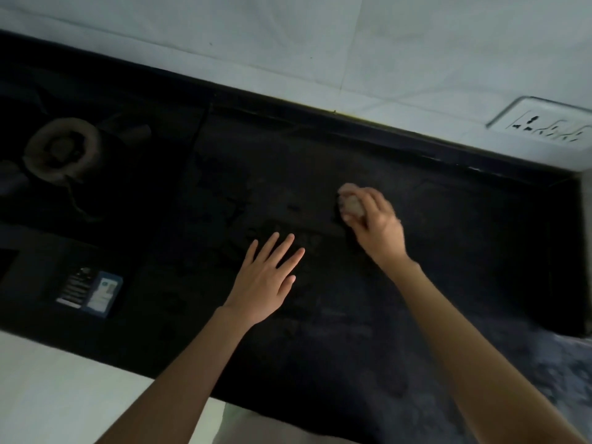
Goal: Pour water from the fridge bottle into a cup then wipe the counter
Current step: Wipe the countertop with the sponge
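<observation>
Two hands reach over a dark tabletop that runs along a pale tiled wall. The left hand lies flat, palm down, with its fingers straight and slightly spread, pressing on the dark surface and holding nothing. The right hand is farther back and to the right, its fingers curled round a small pale wad, likely a cloth or sponge, which it holds down against the tabletop; the wad is blurred, so its material cannot be told for sure. Faint smears or wet marks show on the surface just left of the wad and beyond the left hand's fingertips. Far to the left sits a stove burner with a brownish ring, well apart from both hands. Nearer the front edge on the left lies a small printed label or card, blue and dark, its text too small to read. On the wall at the upper right is a white power socket plate. A pale floor or lower surface shows below the tabletop's front edge at the bottom left. No bottle or cup appears in view.
</observation>
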`<state>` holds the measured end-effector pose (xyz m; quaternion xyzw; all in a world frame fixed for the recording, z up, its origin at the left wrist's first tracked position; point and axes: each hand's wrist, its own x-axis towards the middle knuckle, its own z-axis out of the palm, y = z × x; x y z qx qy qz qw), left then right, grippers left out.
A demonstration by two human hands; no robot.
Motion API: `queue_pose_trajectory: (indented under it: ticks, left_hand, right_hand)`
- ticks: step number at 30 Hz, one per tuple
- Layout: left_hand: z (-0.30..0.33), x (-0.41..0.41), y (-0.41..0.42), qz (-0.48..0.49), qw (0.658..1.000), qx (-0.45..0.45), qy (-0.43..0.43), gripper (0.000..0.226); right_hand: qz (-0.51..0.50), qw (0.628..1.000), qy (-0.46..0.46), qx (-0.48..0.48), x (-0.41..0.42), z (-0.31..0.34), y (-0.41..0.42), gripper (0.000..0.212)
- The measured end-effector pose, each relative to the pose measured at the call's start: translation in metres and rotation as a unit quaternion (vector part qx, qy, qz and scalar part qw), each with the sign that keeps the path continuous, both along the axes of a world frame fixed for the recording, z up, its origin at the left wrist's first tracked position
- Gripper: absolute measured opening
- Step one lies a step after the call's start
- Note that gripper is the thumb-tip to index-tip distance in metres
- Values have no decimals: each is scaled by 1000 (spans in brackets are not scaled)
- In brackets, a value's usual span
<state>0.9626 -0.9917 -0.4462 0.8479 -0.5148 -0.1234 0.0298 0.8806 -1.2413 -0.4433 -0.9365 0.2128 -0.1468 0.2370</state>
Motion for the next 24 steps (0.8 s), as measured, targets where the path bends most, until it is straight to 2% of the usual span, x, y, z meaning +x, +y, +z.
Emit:
queue_pose_trajectory:
  ticks: [3, 5, 7, 10, 13, 15, 19, 22, 24]
  left_hand:
    - [2, 1, 2, -3, 1000, -7, 8, 53]
    - [5, 5, 7, 6, 1000, -15, 4, 54]
    - [10, 12, 17, 25, 999, -19, -9, 54]
    - [16, 28, 41, 59, 998, -10, -28, 56]
    - [17, 49, 69, 88, 995, 18, -30, 59]
    - [17, 62, 87, 101, 994, 28, -24, 60]
    - [13, 77, 115, 83, 996, 22, -20, 57]
    - [7, 82, 123, 60, 998, 22, -16, 55]
    - [5, 83, 125, 53, 998, 15, -18, 55]
  right_hand:
    - [-100, 995, 26, 15, 48, 5, -31, 45]
    - [-128, 990, 45, 24, 96, 9, -30, 46]
    - [-101, 993, 41, 39, 136, 9, -7, 48]
    - [-4, 999, 28, 44, 156, 4, 47, 49]
    - [87, 996, 17, 29, 119, 4, 92, 54]
    - [94, 995, 6, 21, 79, 3, 102, 53]
    - [-7, 1000, 3, 28, 48, 2, 78, 48]
    - [-100, 993, 43, 37, 98, 9, 45, 47]
    - [-125, 989, 66, 34, 142, 14, 35, 47]
